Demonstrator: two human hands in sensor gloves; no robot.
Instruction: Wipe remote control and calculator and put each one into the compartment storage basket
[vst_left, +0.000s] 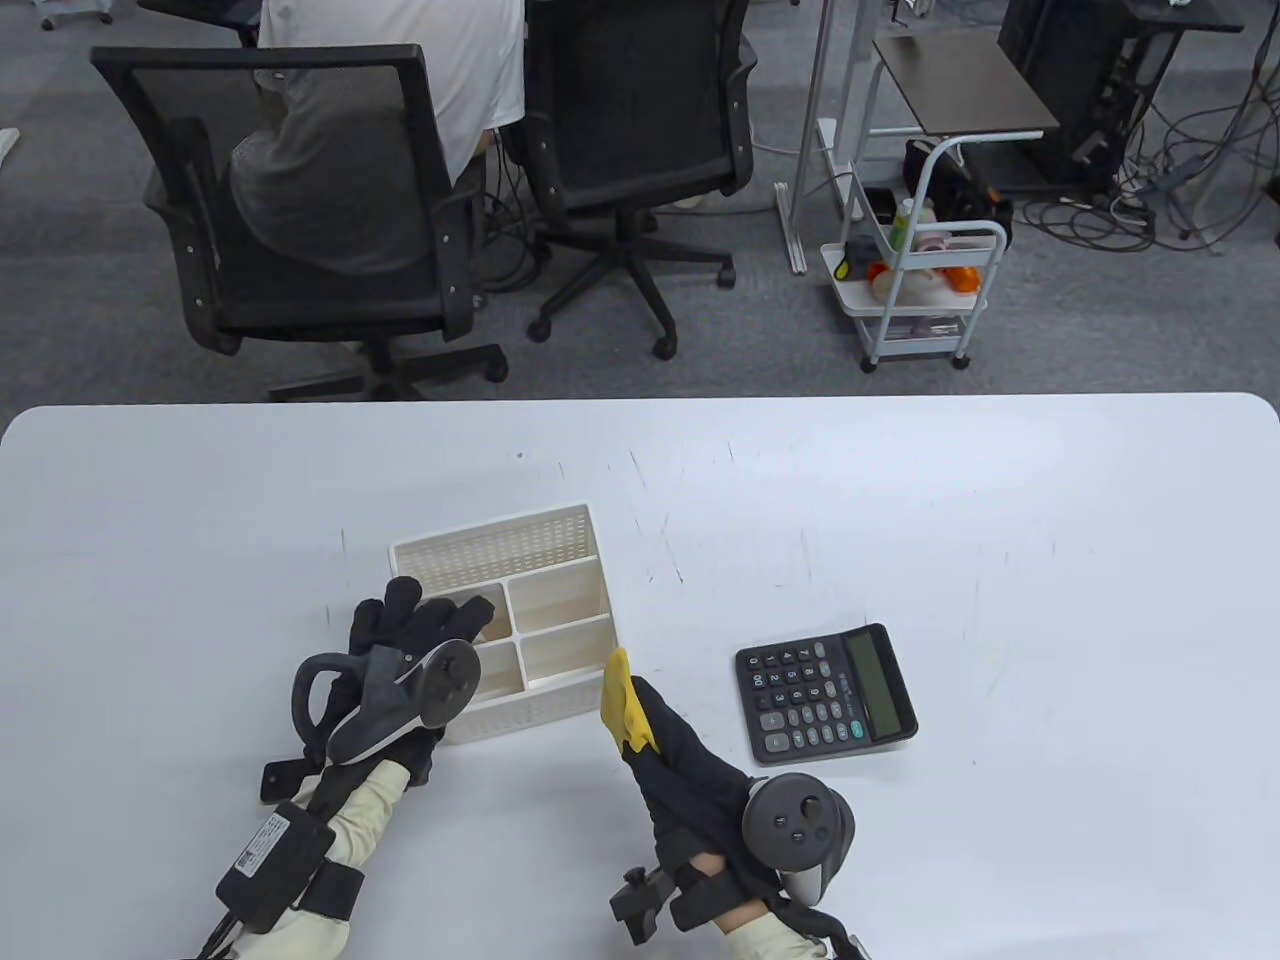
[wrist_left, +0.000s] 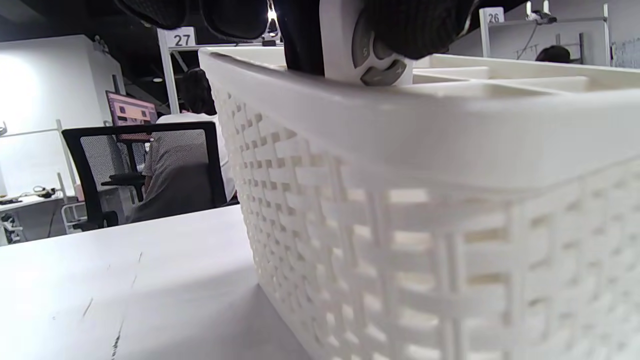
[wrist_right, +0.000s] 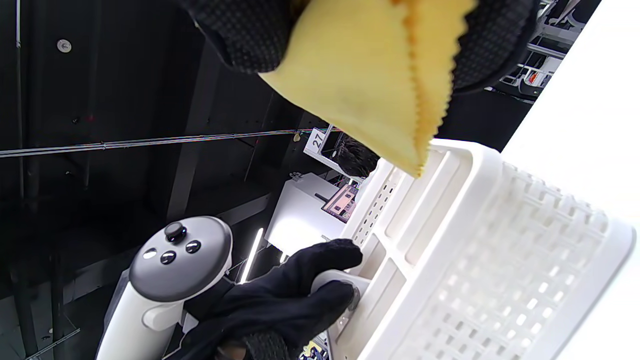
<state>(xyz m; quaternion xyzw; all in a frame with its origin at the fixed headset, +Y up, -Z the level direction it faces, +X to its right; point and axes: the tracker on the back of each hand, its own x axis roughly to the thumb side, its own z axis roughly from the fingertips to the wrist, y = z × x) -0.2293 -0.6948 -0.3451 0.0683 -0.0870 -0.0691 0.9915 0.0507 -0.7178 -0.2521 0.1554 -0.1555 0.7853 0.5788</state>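
Note:
My left hand (vst_left: 425, 620) hovers over the left side of the white compartment basket (vst_left: 500, 545) and grips a white remote control (wrist_left: 367, 55) with grey buttons. The remote stands upright, its lower end just behind the basket's near rim (wrist_left: 450, 135). The right wrist view shows the same grip on the remote (wrist_right: 342, 290) at the basket's edge (wrist_right: 480, 210). My right hand (vst_left: 660, 735) pinches a yellow cloth (vst_left: 622, 710) just right of the basket; the cloth (wrist_right: 370, 85) hangs from its fingers (wrist_right: 240, 35). The black calculator (vst_left: 825, 692) lies flat on the table, right of my right hand.
The white table (vst_left: 900, 520) stretches wide to the right and behind the basket. Beyond its far edge stand two black office chairs (vst_left: 300, 200), a seated person and a small white trolley (vst_left: 915, 290).

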